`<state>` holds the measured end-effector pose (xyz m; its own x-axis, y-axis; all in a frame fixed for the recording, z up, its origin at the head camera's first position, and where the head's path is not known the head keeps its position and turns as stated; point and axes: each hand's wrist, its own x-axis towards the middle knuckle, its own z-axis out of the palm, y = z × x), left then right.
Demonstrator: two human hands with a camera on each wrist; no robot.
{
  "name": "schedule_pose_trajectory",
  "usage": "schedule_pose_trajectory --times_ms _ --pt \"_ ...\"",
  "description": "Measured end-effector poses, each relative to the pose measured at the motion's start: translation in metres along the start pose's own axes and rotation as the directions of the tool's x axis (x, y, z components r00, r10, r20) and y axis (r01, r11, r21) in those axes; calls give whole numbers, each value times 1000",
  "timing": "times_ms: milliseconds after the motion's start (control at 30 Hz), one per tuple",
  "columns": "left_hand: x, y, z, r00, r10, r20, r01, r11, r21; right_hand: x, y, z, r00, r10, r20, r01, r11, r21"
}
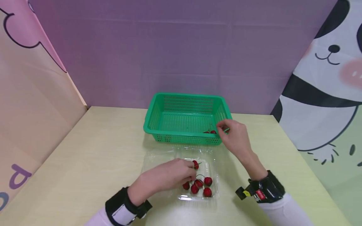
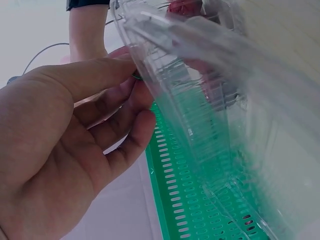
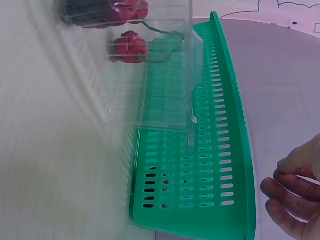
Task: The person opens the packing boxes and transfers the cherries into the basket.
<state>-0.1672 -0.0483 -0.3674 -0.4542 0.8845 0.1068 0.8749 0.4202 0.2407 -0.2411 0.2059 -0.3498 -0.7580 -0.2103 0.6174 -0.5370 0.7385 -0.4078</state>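
Several red cherries (image 1: 207, 181) with stems lie in a clear plastic box (image 1: 215, 188) with its lid opened out to the left. My left hand (image 1: 176, 172) reaches over this box, thumb and forefinger pinching a thin green cherry stem (image 2: 137, 76) by the near wall. At the front right corner of the green basket (image 1: 183, 135), my right hand (image 1: 234, 135) hovers over the rim. Its fingers are loosely bent, and nothing shows between them in the right wrist view. Beside that hand, inside the basket, lie a couple of cherries (image 1: 213, 132).
The basket stands just behind the box on a pale wooden table (image 1: 113, 150). Behind rises a purple backdrop (image 1: 181, 50), with printed cloth panels on both sides. Both wrists wear black camera straps (image 1: 268, 188).
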Motion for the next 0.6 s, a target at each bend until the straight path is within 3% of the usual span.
schedule_pose_trajectory --times_ms 400,600 --pt "-1 -1 -6 999 32 -27 -32 999 5 -5 -5 2 1000 10 16 -11 998 56" --pt "-3 -1 -10 999 26 -42 -28 999 -42 -9 -7 4 998 7 56 -12 996 93"
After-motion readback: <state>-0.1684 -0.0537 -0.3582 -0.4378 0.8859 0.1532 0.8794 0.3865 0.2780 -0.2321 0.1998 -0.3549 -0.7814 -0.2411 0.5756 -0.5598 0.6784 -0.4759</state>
